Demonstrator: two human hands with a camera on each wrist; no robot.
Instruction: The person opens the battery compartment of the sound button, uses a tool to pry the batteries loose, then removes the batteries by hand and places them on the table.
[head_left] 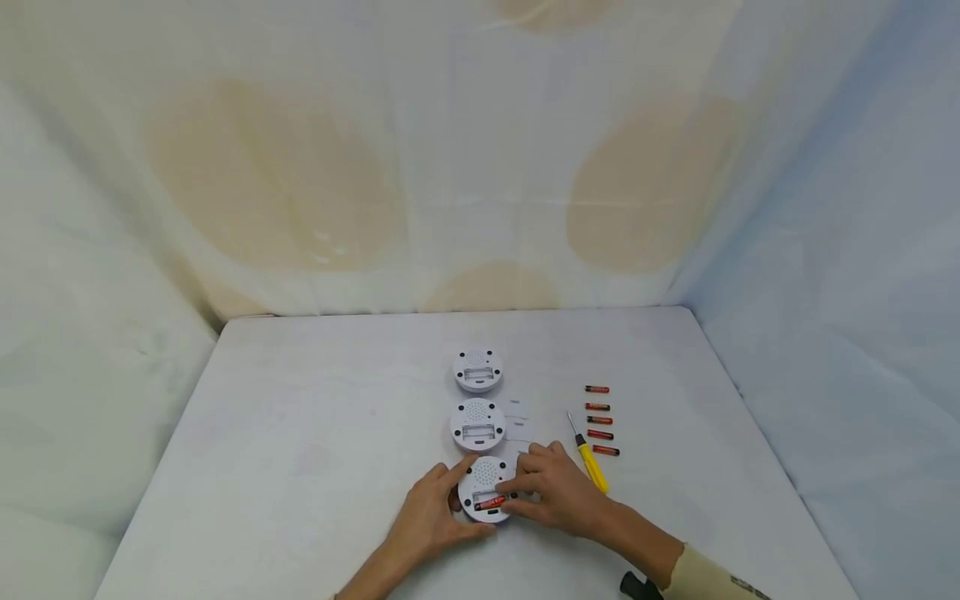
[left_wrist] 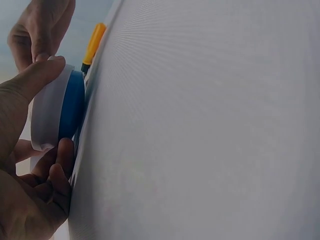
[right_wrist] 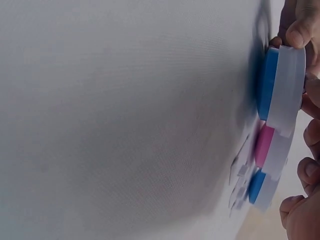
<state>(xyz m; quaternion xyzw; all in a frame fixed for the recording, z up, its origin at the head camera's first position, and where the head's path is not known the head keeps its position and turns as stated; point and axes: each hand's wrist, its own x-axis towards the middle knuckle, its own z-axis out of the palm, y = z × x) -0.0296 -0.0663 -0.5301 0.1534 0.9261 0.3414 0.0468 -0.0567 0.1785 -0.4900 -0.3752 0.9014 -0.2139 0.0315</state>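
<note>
A round white device [head_left: 484, 472] with a speaker grille and battery slot lies slot side up, nearest the person. My left hand [head_left: 431, 515] grips it by the left rim, thumb at the near edge and fingers at the far edge. Its blue lower part [left_wrist: 73, 105] shows in the left wrist view. An orange and black battery [head_left: 490, 503] lies slightly slanted over the slot. With thumb and fingers at its right end, my right hand [head_left: 558, 493] pinches this battery; the fingertips hide that end.
Two more such devices, a middle one [head_left: 477, 425] and a far one [head_left: 477, 371], line up behind. Thin white covers [head_left: 517, 428] lie right of them. A yellow screwdriver [head_left: 592, 468] and a column of several batteries [head_left: 599, 420] lie further right.
</note>
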